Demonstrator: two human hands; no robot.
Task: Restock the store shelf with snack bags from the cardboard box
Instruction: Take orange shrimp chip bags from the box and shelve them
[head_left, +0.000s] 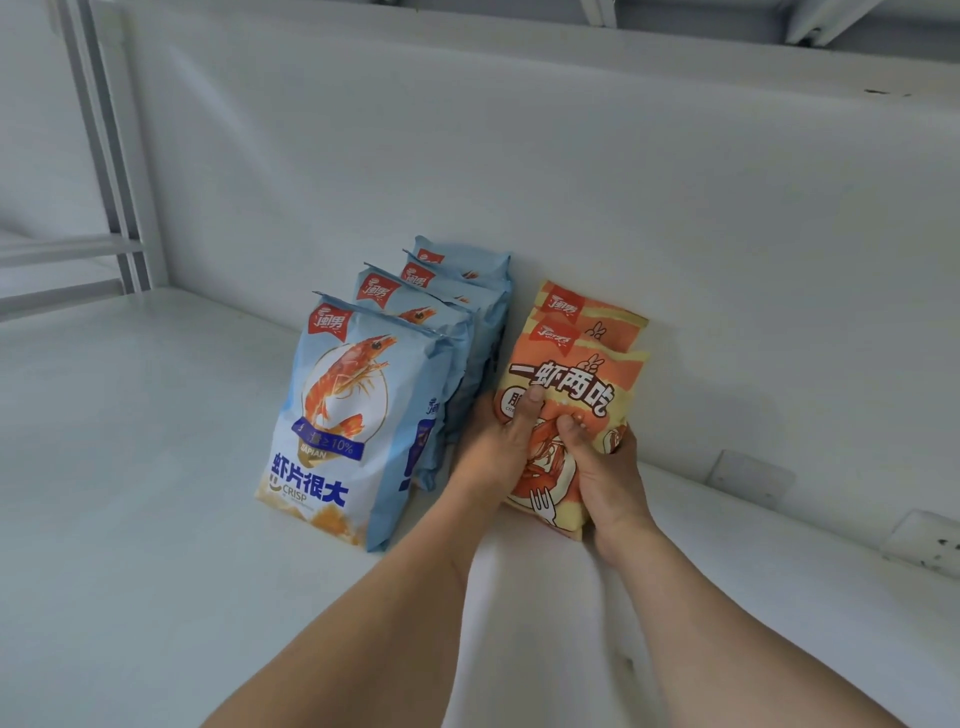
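An orange and yellow snack bag (571, 384) stands on the white shelf (130, 467), held from both sides. My left hand (493, 447) grips its left edge with the thumb pressed on the front. My right hand (602, 467) grips its right edge, thumb on the front too. A second orange bag (597, 317) stands right behind it, against the shelf's back wall. To the left, a row of several light blue shrimp-crisp bags (343, 421) stands upright, one behind the other. The cardboard box is out of view.
The white back panel (571, 182) rises right behind the bags. Shelf uprights (114, 156) stand at the far left. Small tag holders (748, 475) sit along the shelf's right rear edge. Bare shelf surface spreads to the left and right of the bags.
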